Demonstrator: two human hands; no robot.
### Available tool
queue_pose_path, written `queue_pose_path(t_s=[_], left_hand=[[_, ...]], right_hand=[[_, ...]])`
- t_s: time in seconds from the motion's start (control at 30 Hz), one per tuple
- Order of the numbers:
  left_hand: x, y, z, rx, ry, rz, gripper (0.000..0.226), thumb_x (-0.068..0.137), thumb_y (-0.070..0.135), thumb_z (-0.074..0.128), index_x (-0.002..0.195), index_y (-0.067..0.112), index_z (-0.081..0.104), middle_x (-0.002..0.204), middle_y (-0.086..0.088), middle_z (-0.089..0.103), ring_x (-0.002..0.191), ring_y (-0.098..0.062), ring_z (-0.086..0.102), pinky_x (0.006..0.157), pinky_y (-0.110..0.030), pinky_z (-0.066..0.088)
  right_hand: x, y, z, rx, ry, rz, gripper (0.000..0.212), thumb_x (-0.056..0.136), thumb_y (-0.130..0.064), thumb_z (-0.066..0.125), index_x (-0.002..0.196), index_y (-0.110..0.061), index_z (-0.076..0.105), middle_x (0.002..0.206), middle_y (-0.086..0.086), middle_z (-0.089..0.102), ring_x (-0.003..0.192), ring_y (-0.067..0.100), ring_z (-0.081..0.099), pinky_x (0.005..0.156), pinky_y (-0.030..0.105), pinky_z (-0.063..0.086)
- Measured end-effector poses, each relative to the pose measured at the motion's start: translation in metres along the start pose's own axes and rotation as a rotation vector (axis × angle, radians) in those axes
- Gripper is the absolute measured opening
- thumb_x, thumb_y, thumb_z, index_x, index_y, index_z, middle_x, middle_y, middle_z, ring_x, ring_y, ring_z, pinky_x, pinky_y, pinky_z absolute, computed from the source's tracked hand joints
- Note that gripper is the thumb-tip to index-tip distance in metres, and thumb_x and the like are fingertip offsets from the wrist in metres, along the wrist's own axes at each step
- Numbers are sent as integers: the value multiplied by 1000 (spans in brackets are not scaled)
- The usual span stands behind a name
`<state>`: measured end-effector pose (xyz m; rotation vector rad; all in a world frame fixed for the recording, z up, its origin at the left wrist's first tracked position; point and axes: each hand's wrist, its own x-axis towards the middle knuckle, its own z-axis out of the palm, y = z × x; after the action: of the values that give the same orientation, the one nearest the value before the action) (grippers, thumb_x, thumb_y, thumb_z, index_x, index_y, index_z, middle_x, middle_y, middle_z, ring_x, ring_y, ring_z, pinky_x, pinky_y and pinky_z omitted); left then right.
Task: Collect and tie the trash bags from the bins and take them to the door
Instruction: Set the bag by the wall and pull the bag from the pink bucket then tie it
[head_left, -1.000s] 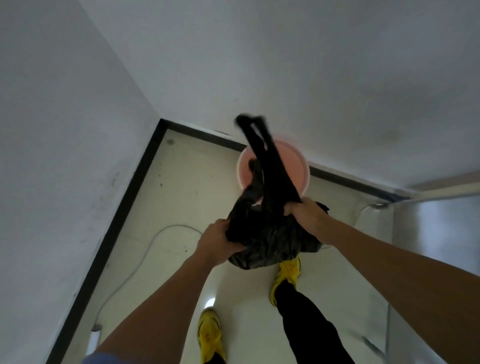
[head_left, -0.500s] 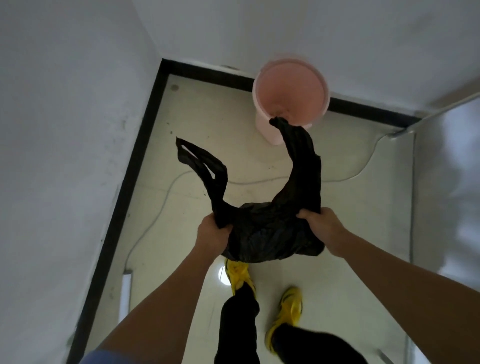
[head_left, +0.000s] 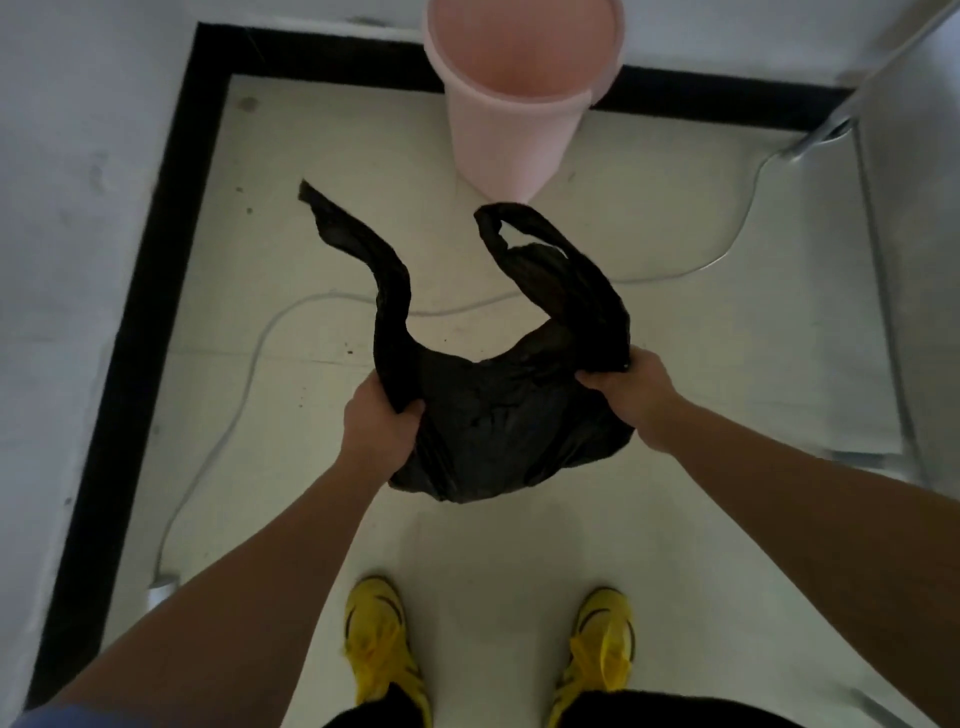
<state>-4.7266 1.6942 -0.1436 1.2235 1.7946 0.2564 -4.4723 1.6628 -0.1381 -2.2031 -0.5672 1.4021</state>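
Observation:
A black trash bag (head_left: 498, 415) hangs in the air above the floor, held between both hands. My left hand (head_left: 379, 421) grips the base of its left handle loop, which sticks up and to the left. My right hand (head_left: 628, 389) grips the base of the right handle loop, which curls up towards the bin. The two loops stand apart, untied. The pink bin (head_left: 519, 88) stands against the far wall with no bag in it.
I stand in a room corner with white walls and a black skirting (head_left: 156, 218). A white cable (head_left: 249, 364) snakes over the pale floor to a plug at the left. A metal-framed panel (head_left: 883, 260) stands on the right. My yellow shoes (head_left: 379, 644) are below.
The handle loops, first bunched together above the bag, are now pulled apart to either side. The view has tilted down and the bin has shifted to the top of the frame.

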Motion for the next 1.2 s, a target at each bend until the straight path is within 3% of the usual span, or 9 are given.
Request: queue_pose_path(t_s=[0.13,0.2,0.23,0.47,0.6,0.67,0.87,1.07,1.2], left_hand=[[58,-42,22,18,56,24,44,76,10,73,116,5,57,112,-15,66,104,-34,62,92,-48,52],[87,-59,30,-13,80,35,43,72,12,77,111,6,62,108,-14,69,100,-34,65,88,-49,54],[100,-63,33,-25,93,40,39,72,13,78,109,5,65,105,-14,70,97,-33,66,87,-48,55],[184,-71,55,-150,-66,137,58,60,29,91,111,17,69,105,1,71,95,-19,67,91,-35,53],[194,-69,68,-116,-33,257,6,82,19,74,80,21,69,99,-9,72,91,-26,68,88,-39,55],[201,-62,76,-184,0,241,19,91,15,63,73,20,67,93,-12,71,89,-29,68,86,-40,54],[169,-50,89,-374,-81,187,26,98,15,46,114,8,66,100,-8,71,93,-28,67,92,-42,53],[151,-59,82,-429,-217,92,34,93,33,50,115,13,67,105,-9,73,96,-28,68,86,-38,55],[141,-59,66,-476,-426,45,32,85,26,60,112,12,69,108,-14,73,105,-32,66,99,-43,49]], right_hand=[[63,40,17,-9,122,-10,42,78,-5,78,116,-3,62,100,8,62,91,26,59,88,38,51],[92,56,26,87,156,24,6,89,-1,63,94,-3,62,76,5,62,78,23,55,70,27,51],[106,62,32,100,169,45,13,95,2,50,86,0,59,67,5,57,72,21,51,60,21,48],[180,61,64,323,131,-79,23,87,-23,71,95,-2,64,92,12,67,71,25,65,68,32,54],[201,50,59,391,61,-178,39,81,-33,77,106,-6,65,97,11,70,81,26,70,70,30,55],[208,44,60,419,12,-224,35,82,-21,76,110,-1,67,101,15,73,83,28,71,70,30,57],[171,45,84,508,-133,-246,33,85,1,67,118,1,64,106,22,71,95,37,70,89,49,55],[159,70,90,536,-243,-212,31,93,-22,62,117,-3,64,110,15,72,100,31,69,82,38,55],[147,82,80,492,-466,-171,31,88,-4,59,118,-2,65,119,16,69,114,31,63,95,38,50]])
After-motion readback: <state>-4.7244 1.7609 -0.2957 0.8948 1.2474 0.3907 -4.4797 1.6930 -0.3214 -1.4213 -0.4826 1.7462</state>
